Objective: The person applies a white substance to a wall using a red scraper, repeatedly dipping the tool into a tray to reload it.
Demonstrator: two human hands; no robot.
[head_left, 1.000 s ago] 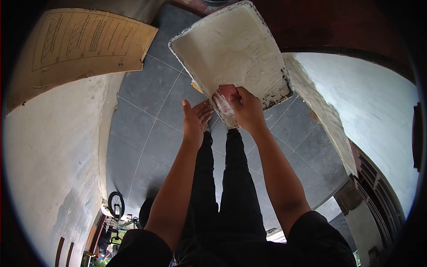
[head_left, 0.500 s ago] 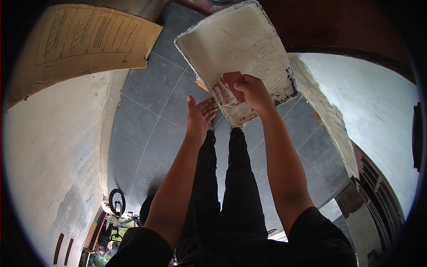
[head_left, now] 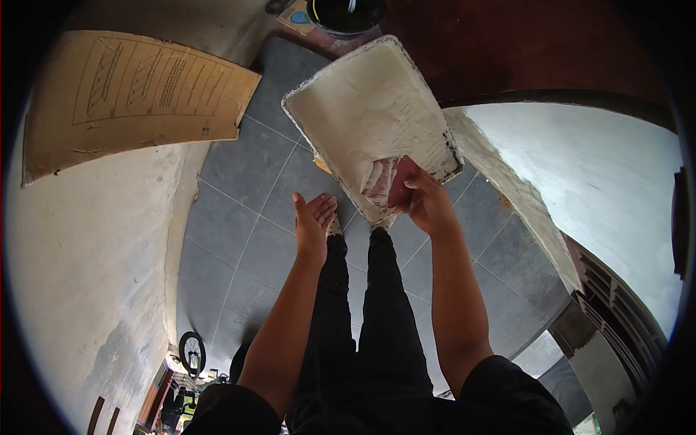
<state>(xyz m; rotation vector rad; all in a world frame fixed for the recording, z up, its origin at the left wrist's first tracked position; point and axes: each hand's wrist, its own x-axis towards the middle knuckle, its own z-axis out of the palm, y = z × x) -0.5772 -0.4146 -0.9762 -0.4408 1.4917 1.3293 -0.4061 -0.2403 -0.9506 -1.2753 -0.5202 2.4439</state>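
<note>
A shallow white tray (head_left: pixel 307 110) with a dark-stained rim lies tilted across the upper middle, holding thick whitish paste (head_left: pixel 384 94). My right hand (head_left: pixel 429 205) grips a flat red plastic scraper (head_left: pixel 404 181) between thumb and fingers, over the tray's near corner. White paste is smeared over the scraper's left part. My left hand (head_left: pixel 315 221) is held open, fingers stretched out, just left of the tray and apart from it. It holds nothing.
Behind the tray is a black bucket (head_left: pixel 346 22). A printed cardboard sheet (head_left: pixel 159 94) is at the upper left. Grey floor tiles (head_left: pixel 239 217) run between pale walls. A bicycle wheel (head_left: pixel 192 354) shows at the lower left.
My left hand has drawn back from the tray's edge. The scraper has shifted down towards the near corner in my right hand. The view has tilted, bringing more of the bucket in.
</note>
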